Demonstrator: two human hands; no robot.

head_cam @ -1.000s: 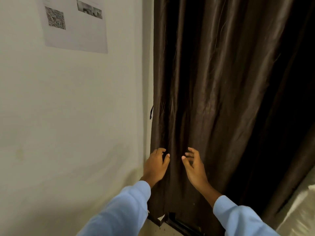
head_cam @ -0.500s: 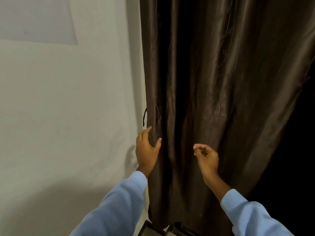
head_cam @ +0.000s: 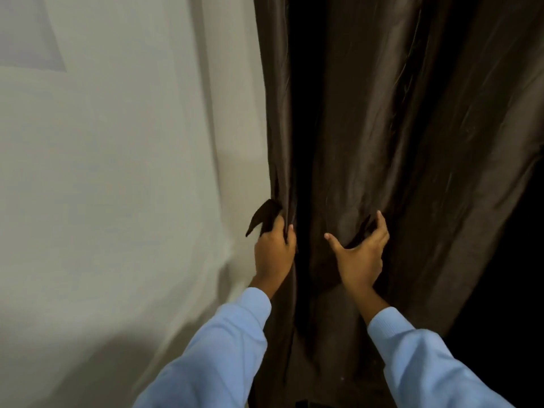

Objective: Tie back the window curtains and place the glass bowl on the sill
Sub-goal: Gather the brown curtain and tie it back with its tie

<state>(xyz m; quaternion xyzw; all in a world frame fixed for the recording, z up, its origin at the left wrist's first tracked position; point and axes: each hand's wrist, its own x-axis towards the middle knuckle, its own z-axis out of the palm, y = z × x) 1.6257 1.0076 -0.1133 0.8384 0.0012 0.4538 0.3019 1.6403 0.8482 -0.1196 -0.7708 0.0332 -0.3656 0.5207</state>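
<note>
1. The dark brown curtain (head_cam: pixel 382 128) fills the middle and right of your view. It hangs in long vertical folds with a faint sheen, and it is closed and not tied back. Its left edge runs down beside the wall. To the far right the cloth falls into deep shadow.
2. The pale wall (head_cam: pixel 117 172) takes up the left side and meets the curtain's left edge. It is blurred.
3. Your two light blue sleeves (head_cam: pixel 212 357) rise from the bottom edge, one to each wrist. The left sleeve crosses in front of the wall, the right in front of the curtain.
4. A grey paper sheet (head_cam: pixel 29 33) sits on the wall at the upper left. It is too blurred to read.
5. Your right grip (head_cam: pixel 359 257) is on the front of the curtain, to the right of the left one. The fingers (head_cam: pixel 379 228) hook into a fold of cloth. The thumb stands out to the left, clear of the cloth.
6. Your left grip (head_cam: pixel 275 251) is closed on the curtain's left edge at about the same height. The fingers wrap a bunched fold.
7. A short dark flap (head_cam: pixel 262 216) of cloth sticks out leftward over the wall, touching the top of your left grip. You cannot tell whether it is a tie or part of the curtain's edge.
</note>
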